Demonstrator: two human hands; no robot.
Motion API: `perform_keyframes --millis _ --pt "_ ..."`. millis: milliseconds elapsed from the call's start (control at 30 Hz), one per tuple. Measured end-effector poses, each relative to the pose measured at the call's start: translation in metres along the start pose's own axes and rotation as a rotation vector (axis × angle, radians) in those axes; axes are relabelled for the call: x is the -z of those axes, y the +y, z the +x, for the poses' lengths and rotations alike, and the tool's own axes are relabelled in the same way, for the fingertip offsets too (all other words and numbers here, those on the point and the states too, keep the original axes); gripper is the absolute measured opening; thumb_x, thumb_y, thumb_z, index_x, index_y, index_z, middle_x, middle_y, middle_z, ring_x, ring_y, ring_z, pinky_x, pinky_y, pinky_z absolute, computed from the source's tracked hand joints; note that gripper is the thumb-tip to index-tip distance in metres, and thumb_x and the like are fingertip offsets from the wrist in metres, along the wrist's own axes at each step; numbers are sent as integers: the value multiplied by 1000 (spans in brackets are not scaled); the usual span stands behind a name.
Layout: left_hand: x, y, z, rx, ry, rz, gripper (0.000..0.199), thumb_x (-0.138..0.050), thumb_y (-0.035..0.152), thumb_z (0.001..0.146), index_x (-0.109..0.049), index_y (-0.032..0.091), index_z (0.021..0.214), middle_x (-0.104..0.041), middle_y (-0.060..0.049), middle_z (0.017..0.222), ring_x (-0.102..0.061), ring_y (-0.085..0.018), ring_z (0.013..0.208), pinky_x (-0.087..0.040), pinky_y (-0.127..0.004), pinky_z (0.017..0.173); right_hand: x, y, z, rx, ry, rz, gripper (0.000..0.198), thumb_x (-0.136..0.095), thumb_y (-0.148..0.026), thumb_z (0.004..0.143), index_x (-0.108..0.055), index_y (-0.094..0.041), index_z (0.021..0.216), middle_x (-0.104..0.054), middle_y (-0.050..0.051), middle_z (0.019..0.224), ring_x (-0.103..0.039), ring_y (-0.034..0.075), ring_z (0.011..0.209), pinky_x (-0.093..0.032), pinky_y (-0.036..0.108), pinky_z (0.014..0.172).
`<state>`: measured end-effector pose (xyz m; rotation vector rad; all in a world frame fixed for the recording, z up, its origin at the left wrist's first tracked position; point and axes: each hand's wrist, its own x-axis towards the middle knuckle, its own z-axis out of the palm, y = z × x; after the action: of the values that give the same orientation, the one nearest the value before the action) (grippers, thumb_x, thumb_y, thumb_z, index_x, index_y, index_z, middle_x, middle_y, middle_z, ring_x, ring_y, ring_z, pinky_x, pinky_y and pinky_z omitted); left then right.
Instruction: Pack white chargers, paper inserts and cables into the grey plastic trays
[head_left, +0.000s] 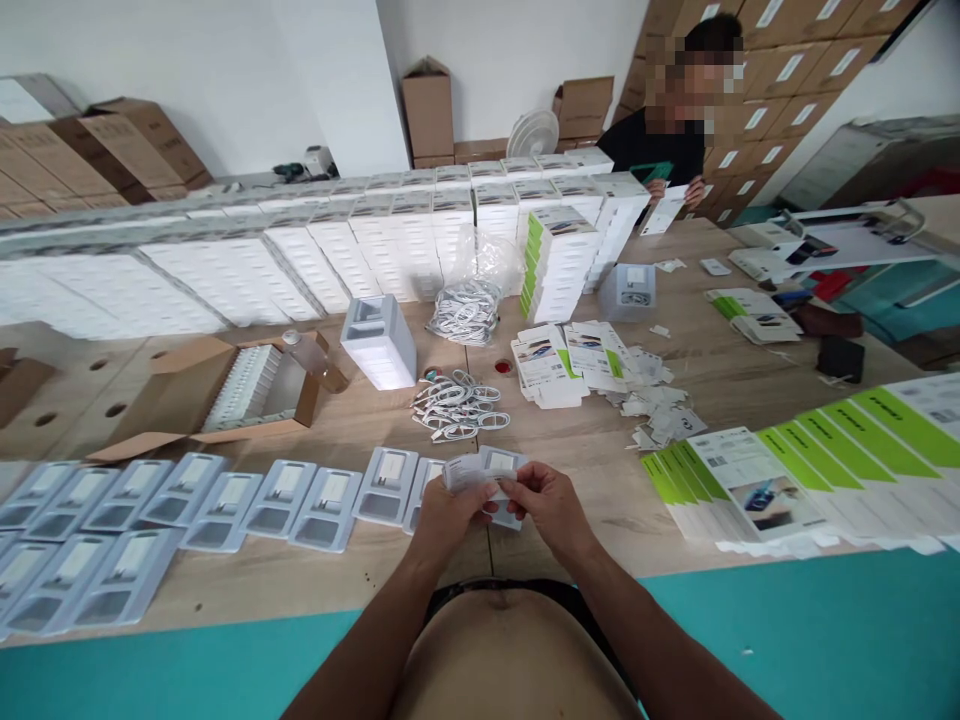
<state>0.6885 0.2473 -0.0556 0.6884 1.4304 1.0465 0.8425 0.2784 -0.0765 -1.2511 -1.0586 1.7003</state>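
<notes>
Over the front edge of the table, my left hand (448,515) grips a small white flat piece (463,470), its exact kind unclear. My right hand (551,505) pinches the piece's right end, fingertips close to my left thumb. Partly hidden under my hands is a pale plastic tray (504,458). To the left runs a row of similar trays (326,508), each with a white rectangular item in its upper compartment. Just beyond my hands lies a heap of white coiled cables (459,405).
An open carton (304,400) of white items and a stack of trays (381,340) stand left. Printed box sleeves (551,365), loose paper pieces (664,410) and green-white boxes (772,485) lie right. White boxes (352,250) wall the back; a co-worker (679,150) holds a white card.
</notes>
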Motion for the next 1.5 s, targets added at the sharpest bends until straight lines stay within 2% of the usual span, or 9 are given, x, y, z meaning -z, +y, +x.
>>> perform_keyframes --millis 100,267,500,733,933,1100,1300,1400,1500 --pt "1 0 0 3 -58 17 31 -81 33 64 -71 13 87 -71 -4 71 -64 -16 62 -54 -26 54 2 0 0 -15 -38 -7 31 -77 -43 69 -59 -18 72 -61 -4 53 -54 11 47 -43 23 47" --pt "4 -2 -1 48 -93 26 32 -83 38 63 -71 12 78 -68 -2 61 -61 -14 56 -51 -24 53 7 -2 -3 -25 -241 -39 24 -73 -39 75 -63 -17 79 -64 -3 61 -53 9 49 -42 21 48" --pt "7 -13 -6 107 -203 -56 34 -79 37 68 -71 13 91 -69 -4 71 -61 -13 61 -51 -23 56 16 7 -6 -79 -234 -117 26 -68 -42 77 -59 -18 71 -63 -2 58 -54 11 46 -41 22 44" --pt "24 -42 2 217 -189 92 29 -81 30 58 -69 15 79 -67 -3 62 -61 -17 55 -51 -28 51 35 38 1 47 -308 -480 10 -64 -28 76 -66 -18 79 -67 -1 69 -59 13 62 -44 22 58" --pt "53 -68 3 234 11 20 31 -73 42 71 -64 15 85 -64 -2 72 -61 -15 66 -53 -26 58 39 82 30 -3 -93 -896 13 -55 -24 80 -66 -17 82 -71 3 74 -64 15 68 -45 24 63" --pt "71 -80 -7 289 73 -100 44 -67 50 76 -62 15 101 -61 -2 75 -60 -14 65 -50 -23 52 23 113 43 4 -33 -1171 15 -56 -20 79 -66 -20 91 -72 5 82 -65 20 77 -41 27 67" --pt "76 -87 -17 287 90 -203 43 -66 47 77 -63 14 103 -62 -3 77 -62 -15 67 -52 -24 54 13 116 37 176 -130 -1451 17 -48 -19 89 -63 -18 98 -68 11 97 -62 23 87 -40 31 72" --pt "85 -91 -21 268 99 -213 41 -56 45 83 -61 13 108 -64 -5 79 -64 -16 68 -54 -27 58 16 111 30 333 -259 -1510 21 -46 -24 94 -66 -20 96 -66 10 106 -57 23 101 -39 34 84" --pt "97 -98 -23 227 98 -150 41 -42 39 87 -58 12 113 -68 -10 88 -68 -18 75 -58 -35 72 21 109 21 461 -387 -1534 19 -52 -30 93 -65 -22 104 -65 8 116 -52 23 110 -37 36 91"
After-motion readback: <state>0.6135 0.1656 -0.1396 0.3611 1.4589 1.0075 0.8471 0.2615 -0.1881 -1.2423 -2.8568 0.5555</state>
